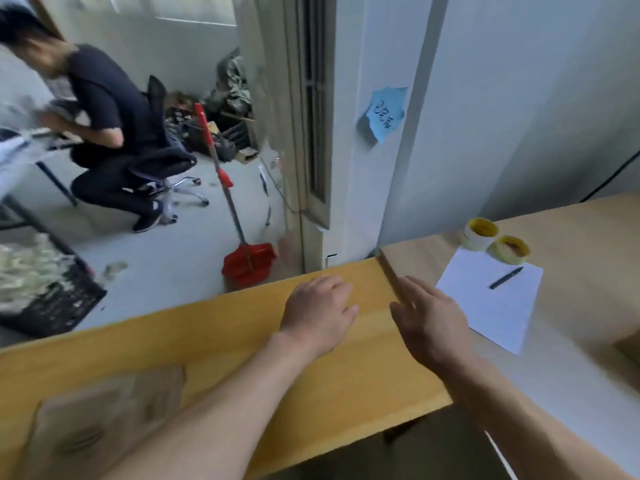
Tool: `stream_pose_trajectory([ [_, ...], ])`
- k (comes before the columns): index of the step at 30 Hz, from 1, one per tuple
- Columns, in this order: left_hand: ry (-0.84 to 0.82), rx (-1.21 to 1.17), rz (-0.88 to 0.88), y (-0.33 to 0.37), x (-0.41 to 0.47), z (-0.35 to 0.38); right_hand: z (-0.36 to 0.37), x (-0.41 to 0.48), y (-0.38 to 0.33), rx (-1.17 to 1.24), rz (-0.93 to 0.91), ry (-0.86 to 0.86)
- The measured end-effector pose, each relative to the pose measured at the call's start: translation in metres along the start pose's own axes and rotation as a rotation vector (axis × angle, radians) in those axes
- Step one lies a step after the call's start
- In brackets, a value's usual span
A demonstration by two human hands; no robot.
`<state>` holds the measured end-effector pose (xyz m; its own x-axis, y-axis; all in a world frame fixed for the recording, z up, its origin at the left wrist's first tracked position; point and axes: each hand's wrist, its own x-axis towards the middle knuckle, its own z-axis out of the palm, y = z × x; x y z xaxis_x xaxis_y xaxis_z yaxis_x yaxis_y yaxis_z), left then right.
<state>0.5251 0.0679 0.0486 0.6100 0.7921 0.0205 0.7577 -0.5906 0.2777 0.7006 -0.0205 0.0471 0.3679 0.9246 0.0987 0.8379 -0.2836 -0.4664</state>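
Open and empty, left grip (317, 311) and right grip (433, 323) hovered over worktop (173, 341); nearby paper (491, 317) looked light, floppy, best pinched at an edge.

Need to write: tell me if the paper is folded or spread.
Spread: the paper lies flat on the table, pen on it.
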Motion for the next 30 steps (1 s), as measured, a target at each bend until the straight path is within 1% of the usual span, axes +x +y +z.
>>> stream_pose_trajectory([
  [4,0.009,0.043,-0.218,-0.042,-0.068,-0.013,0.024,-0.013,-0.05,-0.015,-0.208,-0.131],
  [8,0.013,0.07,-0.424,-0.065,-0.141,-0.02,0.048,-0.04,-0.088,-0.019,-0.376,-0.237],
  [11,0.023,0.067,-0.558,-0.077,-0.198,-0.022,0.068,-0.065,-0.11,-0.029,-0.472,-0.317],
  [17,0.05,0.026,-0.75,-0.106,-0.284,-0.024,0.097,-0.107,-0.16,-0.044,-0.618,-0.444],
  [24,0.037,0.018,-0.81,-0.158,-0.337,-0.018,0.135,-0.131,-0.218,-0.098,-0.662,-0.523],
  [27,0.002,-0.007,-0.797,-0.191,-0.351,-0.015,0.163,-0.136,-0.24,-0.137,-0.612,-0.572],
  [30,-0.051,-0.038,-0.785,-0.231,-0.363,-0.009,0.197,-0.142,-0.26,-0.179,-0.491,-0.663],
])
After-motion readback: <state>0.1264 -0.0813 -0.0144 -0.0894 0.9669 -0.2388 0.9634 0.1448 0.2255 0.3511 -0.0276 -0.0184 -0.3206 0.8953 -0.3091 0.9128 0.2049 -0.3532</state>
